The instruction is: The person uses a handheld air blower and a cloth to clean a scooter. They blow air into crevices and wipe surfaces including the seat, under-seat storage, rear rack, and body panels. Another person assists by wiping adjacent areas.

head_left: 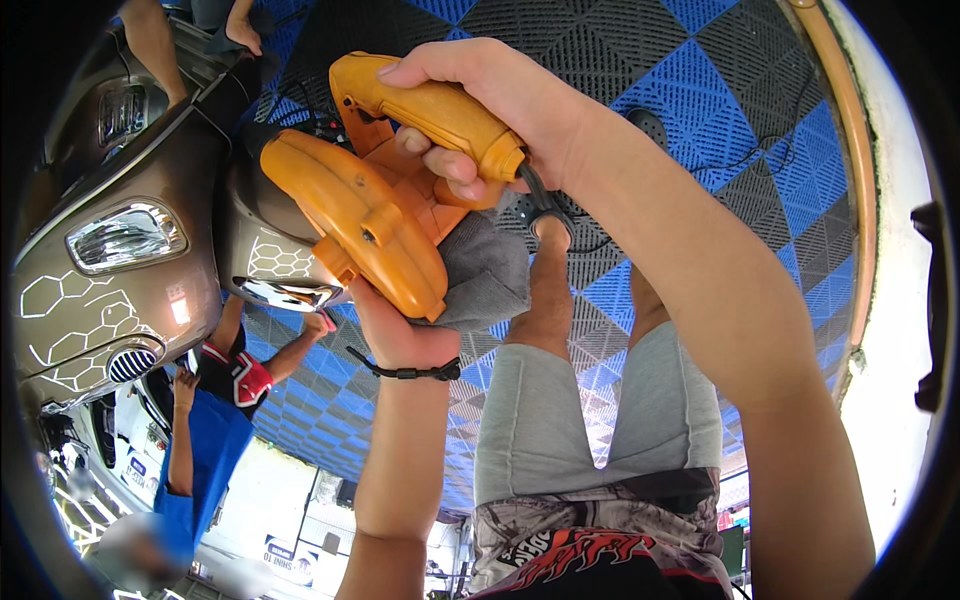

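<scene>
An orange plastic corded power tool [435, 199] with two bulky side handles, shaped like a car polisher, is held up in front of me. My right hand [487, 105] wraps the far handle, thumb along its top and fingers curled beneath. A dark power cord leaves that handle's end beside my palm. My left hand [397, 322], with a black cord bracelet at the wrist, grips the nearer handle from below; its fingers are mostly hidden behind the tool. Grey cloth [491, 274] hangs under the tool, against my left hand.
A glossy brown vehicle [180, 262] with clear lamps and hexagonal light reflections stands close on the left. People in blue [210, 450] and in black and red [251, 379] work beside it. Blue and black grid tiles [682, 97] carry a loose cable [731, 161]. A tan-edged wall [862, 225] borders the right.
</scene>
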`<state>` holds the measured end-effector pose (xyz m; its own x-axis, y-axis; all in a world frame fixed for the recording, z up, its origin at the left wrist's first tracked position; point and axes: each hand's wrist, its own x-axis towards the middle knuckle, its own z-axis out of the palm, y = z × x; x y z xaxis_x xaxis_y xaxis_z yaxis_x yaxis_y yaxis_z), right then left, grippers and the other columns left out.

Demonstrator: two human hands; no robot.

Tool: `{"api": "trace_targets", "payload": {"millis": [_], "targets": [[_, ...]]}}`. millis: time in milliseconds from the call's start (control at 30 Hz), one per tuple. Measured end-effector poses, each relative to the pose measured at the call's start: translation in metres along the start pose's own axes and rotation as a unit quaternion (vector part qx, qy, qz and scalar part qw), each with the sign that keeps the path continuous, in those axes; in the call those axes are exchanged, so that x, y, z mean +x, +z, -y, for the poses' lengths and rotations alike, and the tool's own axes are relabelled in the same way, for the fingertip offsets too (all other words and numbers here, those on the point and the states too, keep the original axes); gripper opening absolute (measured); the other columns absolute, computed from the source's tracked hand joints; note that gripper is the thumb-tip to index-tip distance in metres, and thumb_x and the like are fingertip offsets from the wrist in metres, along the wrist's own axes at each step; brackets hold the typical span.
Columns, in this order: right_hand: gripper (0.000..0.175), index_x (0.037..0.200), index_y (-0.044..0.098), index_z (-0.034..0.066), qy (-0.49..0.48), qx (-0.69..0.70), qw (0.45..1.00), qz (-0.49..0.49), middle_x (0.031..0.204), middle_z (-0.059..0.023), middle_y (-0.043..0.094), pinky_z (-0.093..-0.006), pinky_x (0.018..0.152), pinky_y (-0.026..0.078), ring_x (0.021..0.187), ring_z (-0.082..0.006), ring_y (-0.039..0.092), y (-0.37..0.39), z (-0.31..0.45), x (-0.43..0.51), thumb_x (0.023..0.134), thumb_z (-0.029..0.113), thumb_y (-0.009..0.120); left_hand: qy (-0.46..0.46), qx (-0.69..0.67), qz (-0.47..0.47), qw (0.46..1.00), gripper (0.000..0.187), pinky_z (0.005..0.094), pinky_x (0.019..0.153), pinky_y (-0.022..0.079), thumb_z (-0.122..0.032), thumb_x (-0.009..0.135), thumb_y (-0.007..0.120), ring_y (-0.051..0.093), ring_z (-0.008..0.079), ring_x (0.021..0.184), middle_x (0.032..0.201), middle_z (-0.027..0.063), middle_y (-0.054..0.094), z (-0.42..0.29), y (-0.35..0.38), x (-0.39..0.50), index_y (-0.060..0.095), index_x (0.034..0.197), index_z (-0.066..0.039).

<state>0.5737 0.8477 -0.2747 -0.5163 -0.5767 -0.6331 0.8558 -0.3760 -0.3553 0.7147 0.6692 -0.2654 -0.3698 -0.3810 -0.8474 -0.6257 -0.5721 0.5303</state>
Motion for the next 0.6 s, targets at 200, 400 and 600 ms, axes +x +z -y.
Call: {"api": "trace_targets", "payload": {"millis": [200, 400, 600], "targets": [[0.043, 0.091, 0.059, -0.0029, 0.033, -0.012, 0.997, 0.063, 0.063, -0.0108, 0.059, -0.0307, 0.038, 0.046, 0.040, -0.0175, 0.056, -0.009, 0.005, -0.003, 0.095, 0.040, 0.061, -0.018, -0.052, 0.037, 0.998, 0.057, 0.0386, 0.111, 0.042, -0.056, 0.107, 0.039, 0.053, 0.0197, 0.132, 0.143, 0.0000, 0.055, 0.007, -0.001, -0.011, 0.046, 0.149, -0.018], [0.042, 0.110, 0.059, -0.0045, 0.057, -0.019, 0.995, 0.084, 0.068, -0.0113, 0.061, -0.0304, 0.036, 0.046, 0.037, -0.0176, 0.055, -0.012, 0.004, -0.021, 0.095, 0.035, 0.061, -0.023, -0.078, 0.047, 0.996, 0.053, 0.0385, 0.108, 0.047, -0.053, 0.108, 0.041, 0.056, 0.0187, 0.128, 0.138, -0.0002, 0.057, 0.026, -0.003, -0.038, 0.047, 0.147, -0.017], [0.064, 0.149, 0.044, -0.0016, 0.028, 0.035, 0.993, 0.110, 0.079, -0.0115, 0.061, -0.0280, 0.035, 0.046, 0.038, -0.0167, 0.055, -0.010, -0.002, -0.041, 0.095, 0.029, 0.060, -0.024, -0.096, 0.064, 0.993, 0.058, 0.0447, 0.112, 0.042, -0.050, 0.108, 0.040, 0.054, 0.0260, 0.129, 0.137, 0.0106, 0.060, 0.032, 0.007, -0.063, 0.047, 0.147, -0.009]]}}
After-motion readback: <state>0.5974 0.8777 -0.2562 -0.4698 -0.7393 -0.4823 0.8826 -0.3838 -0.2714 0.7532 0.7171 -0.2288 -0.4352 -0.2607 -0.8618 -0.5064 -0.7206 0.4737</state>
